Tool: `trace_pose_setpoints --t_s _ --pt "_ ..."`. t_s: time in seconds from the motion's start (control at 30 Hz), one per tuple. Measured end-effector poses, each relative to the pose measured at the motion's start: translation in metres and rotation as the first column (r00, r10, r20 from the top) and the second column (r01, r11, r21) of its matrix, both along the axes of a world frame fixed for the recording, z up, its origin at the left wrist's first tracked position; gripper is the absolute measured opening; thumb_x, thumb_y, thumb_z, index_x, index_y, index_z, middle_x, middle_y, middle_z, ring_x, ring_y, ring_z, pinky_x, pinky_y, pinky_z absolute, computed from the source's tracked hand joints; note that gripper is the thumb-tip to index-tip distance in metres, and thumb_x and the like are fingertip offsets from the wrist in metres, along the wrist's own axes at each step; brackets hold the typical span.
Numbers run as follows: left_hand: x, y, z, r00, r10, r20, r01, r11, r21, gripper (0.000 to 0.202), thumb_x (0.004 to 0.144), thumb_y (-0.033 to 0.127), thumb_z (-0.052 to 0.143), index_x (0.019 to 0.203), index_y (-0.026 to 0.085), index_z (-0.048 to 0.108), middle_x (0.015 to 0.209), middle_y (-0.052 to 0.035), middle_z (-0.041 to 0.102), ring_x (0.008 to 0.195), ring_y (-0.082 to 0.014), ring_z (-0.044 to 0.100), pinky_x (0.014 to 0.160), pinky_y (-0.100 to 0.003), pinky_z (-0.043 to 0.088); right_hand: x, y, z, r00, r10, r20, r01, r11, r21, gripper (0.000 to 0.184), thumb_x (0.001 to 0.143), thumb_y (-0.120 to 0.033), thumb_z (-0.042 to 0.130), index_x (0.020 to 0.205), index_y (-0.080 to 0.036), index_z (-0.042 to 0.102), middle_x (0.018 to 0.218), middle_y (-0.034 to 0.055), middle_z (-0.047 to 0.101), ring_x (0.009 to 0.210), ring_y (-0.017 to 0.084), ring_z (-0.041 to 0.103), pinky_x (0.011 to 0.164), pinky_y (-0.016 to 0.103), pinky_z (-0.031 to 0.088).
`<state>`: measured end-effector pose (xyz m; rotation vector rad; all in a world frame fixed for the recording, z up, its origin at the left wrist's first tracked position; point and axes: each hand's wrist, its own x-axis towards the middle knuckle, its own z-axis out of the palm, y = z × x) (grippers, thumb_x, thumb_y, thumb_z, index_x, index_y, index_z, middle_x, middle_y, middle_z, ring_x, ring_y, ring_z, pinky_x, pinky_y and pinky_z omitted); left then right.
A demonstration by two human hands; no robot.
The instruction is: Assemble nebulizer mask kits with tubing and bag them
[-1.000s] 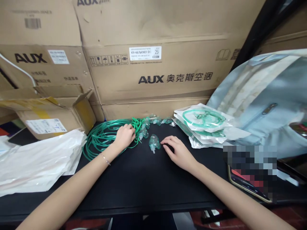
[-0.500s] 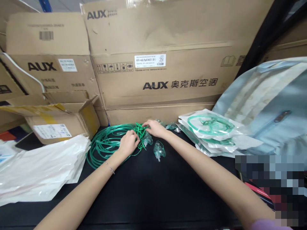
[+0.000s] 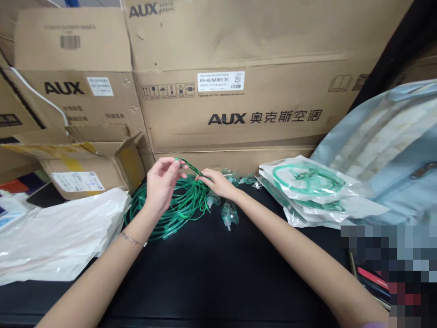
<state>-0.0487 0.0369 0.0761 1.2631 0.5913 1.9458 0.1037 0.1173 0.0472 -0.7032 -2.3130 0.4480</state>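
Note:
A tangle of green tubing (image 3: 177, 205) lies coiled on the black table (image 3: 211, 269). My left hand (image 3: 160, 184) is raised above the coil and pinches one green strand at its end. My right hand (image 3: 215, 182) rests on the right side of the tangle, fingers closed on the same strand. Several clear green masks lie just right of the coil; the nearest mask (image 3: 228, 214) sits below my right wrist.
A stack of sealed bags with green tubing (image 3: 307, 191) lies at right. Crumpled white plastic bags (image 3: 58, 232) lie at left beside an open cardboard box (image 3: 82, 159). Large AUX cartons (image 3: 239, 91) wall the back. A pale blue bag (image 3: 385, 150) stands far right.
My left hand rose off the coil, lifting a green strand. My right hand moved from the table near the mask up to the tangle and took hold of the strand.

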Motion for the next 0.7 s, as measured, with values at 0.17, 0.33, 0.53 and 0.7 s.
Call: trace_pose_setpoints --t_s 0.17,0.33,0.53,0.7 --pt "-0.008 -0.006 0.008 0.994 -0.028 0.104 0.033 0.998 -0.045 0.020 0.062 0.025 0.073 0.071 0.019 0.056 0.067 0.0036 0.056 0.057 -0.0070 0.055 0.048 -0.016 0.043 0.028 -0.015 0.018 0.984 0.048 -0.170 -0.068 0.991 -0.113 0.027 0.089 -0.029 0.041 0.081 -0.014 0.062 0.073 0.0021 0.063 0.070 0.012 0.058 0.071 0.026 0.043" --pt "0.009 -0.014 -0.015 0.998 -0.054 0.037 0.063 0.952 -0.299 0.018 0.065 0.025 0.068 0.064 0.015 0.053 0.059 0.0043 0.049 0.046 -0.0050 0.044 0.041 -0.016 0.035 0.069 -0.043 0.016 0.808 -0.064 -0.585 -0.273 0.840 -0.469 0.022 0.078 -0.036 0.058 0.088 -0.016 0.059 0.050 -0.0063 0.051 0.044 0.006 0.042 0.048 0.021 0.036" --pt "0.043 -0.035 -0.040 0.947 -0.220 -0.235 0.085 0.876 -0.475 0.025 0.068 0.030 0.068 0.064 0.016 0.048 0.050 0.0060 0.048 0.042 -0.0048 0.042 0.042 -0.017 0.034 0.110 -0.062 0.005 0.647 -0.416 -0.639 -0.051 0.813 -0.581 0.029 0.066 -0.042 0.069 0.069 -0.016 0.056 0.047 -0.0062 0.049 0.043 0.006 0.041 0.044 0.020 0.035" --pt "0.043 -0.033 -0.045 0.908 -0.266 -0.323 0.058 0.844 -0.533 0.028 0.069 0.035 0.067 0.063 0.016 0.047 0.045 0.0060 0.049 0.039 -0.0054 0.042 0.042 -0.018 0.035 0.127 -0.060 0.004 0.695 -0.518 -0.499 0.127 0.771 -0.625 0.029 0.061 -0.041 0.072 0.067 -0.015 0.060 0.043 -0.0067 0.046 0.040 0.005 0.038 0.041 0.020 0.033"
